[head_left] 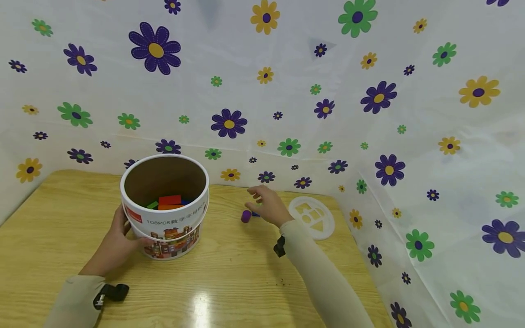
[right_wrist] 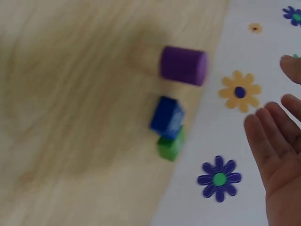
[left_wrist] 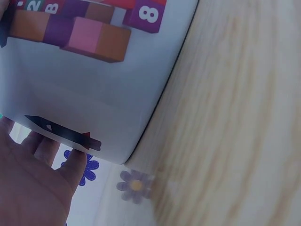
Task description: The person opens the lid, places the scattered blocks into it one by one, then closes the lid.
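On the left of the table a white bucket [head_left: 141,221] stands upright, with red, orange, green and blue blocks [head_left: 170,200] inside. My left hand [head_left: 119,241] holds its left side, thumb across the front and fingers along the wall; the left wrist view shows the fingers against the printed surface [left_wrist: 108,113]. Nothing is in my right hand [head_left: 270,207], which hovers with relaxed fingers over several small blocks. A purple cylinder [right_wrist: 183,66] lies beside a blue block [right_wrist: 167,117] and a green block [right_wrist: 171,145]; the green one is hidden in the head view.
A white plate with shaped cutouts [head_left: 293,207] lies behind the right forearm, near the table's right edge. Flower-printed white sheeting [head_left: 246,95] hangs along the back and right of the wooden table [head_left: 229,278]. The bucket's thin handle [head_left: 180,237] hangs across its front.
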`<state>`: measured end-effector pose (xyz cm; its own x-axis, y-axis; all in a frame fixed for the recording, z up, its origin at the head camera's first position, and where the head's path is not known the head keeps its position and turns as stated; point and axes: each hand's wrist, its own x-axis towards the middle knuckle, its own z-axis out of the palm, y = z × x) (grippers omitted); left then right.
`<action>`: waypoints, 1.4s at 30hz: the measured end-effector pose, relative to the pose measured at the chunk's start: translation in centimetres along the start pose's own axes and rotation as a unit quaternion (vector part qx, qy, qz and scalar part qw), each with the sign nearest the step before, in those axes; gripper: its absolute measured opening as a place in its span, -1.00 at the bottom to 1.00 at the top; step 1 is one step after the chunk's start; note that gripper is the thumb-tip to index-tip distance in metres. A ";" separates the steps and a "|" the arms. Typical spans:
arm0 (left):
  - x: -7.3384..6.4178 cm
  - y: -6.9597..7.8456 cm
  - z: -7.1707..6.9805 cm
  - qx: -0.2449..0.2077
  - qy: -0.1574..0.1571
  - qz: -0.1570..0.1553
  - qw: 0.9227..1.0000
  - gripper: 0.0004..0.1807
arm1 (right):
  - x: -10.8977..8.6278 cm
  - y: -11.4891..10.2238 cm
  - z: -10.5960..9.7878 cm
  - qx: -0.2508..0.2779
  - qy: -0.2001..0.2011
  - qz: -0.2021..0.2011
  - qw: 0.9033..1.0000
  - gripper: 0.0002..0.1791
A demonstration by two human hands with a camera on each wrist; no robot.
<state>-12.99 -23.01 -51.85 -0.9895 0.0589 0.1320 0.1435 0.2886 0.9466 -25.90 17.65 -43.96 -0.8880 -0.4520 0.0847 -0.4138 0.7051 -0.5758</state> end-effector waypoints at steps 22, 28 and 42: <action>0.2 0.4 0.0 -0.003 0.001 -0.009 1.000 0.32 | -1.4 2.3 2.9 -0.111 -0.083 0.015 0.990 -0.63; 0.1 0.4 0.0 -0.003 -0.002 -0.019 1.000 0.34 | -1.6 2.2 2.8 -0.093 -0.084 0.021 0.992 -0.70; 0.0 0.5 -0.1 -0.007 0.004 -0.015 1.000 0.35 | -3.4 3.5 1.6 -0.025 -0.027 0.008 0.999 -0.65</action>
<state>-12.88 -22.93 -51.37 -0.9936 0.0431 0.1048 0.1127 0.2760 0.9545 -24.03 20.79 -47.57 -0.8832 -0.4680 0.0313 -0.4104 0.7387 -0.5347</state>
